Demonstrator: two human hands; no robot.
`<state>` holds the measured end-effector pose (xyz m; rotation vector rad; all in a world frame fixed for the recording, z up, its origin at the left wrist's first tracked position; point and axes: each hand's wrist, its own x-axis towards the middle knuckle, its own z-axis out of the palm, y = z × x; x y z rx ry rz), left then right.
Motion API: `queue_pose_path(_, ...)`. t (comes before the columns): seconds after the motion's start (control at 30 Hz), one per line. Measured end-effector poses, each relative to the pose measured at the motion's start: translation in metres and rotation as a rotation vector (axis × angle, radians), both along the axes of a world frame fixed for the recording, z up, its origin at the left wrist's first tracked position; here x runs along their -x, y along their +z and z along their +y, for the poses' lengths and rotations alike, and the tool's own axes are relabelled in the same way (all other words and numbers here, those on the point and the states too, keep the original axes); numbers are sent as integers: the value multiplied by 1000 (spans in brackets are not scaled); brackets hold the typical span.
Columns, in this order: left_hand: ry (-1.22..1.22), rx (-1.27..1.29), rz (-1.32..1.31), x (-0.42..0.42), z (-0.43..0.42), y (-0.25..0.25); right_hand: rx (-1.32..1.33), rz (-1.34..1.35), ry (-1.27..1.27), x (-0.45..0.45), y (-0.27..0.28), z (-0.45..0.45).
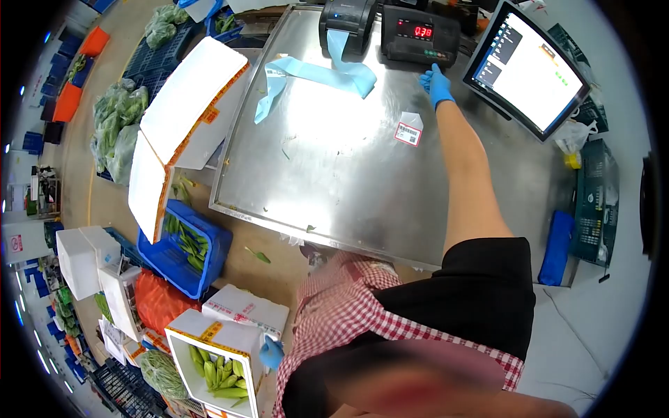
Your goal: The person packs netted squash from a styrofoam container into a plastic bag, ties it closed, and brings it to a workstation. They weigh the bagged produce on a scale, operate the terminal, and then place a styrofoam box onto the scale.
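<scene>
My right hand (437, 85), in a blue glove, reaches out over the steel table with its index finger extended to the button edge of a black scale display (420, 36), which shows red digits. Its thumb stands apart and nothing is held. Below that hand a white label (409, 129) with a barcode and red border lies on the tabletop. My left hand (271, 352), also blue-gloved, is low beside the wall of a white foam box (182, 355) of long green vegetables (221, 373), perhaps corn in husks; its fingers are too unclear to read.
The steel table (334, 167) carries a label printer (346, 24) trailing a blue strip (317, 72), and a monitor (527, 70). At left are an open foam box (191, 104), a blue crate (221, 254) of green vegetables and bagged greens (118, 125). Green crates (596, 202) stand at right.
</scene>
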<state>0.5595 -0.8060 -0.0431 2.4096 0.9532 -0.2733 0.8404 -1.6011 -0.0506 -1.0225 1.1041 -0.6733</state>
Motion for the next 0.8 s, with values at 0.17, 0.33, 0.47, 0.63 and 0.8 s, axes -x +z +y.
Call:
queue_pose_path(0.17,240,114,123,59,12,-38,-54,138,-28,-21,-15,-49)
queue_pose_path(0.33,269,128,233,56,-28,-22,-197,155,-81,-37,-32,-86)
queue_pose_path(0.47,253,153,278,44,-54,-12,-199,144,-125,-40,-38,-95)
queue_pose_path(0.63,208,185,289,28,-80,-1,-100,162,-140,-36,-47,-96)
queue_pose_path(0.8,114,289,293,11,-100,12,-208,69,124,-8,-33,-79)
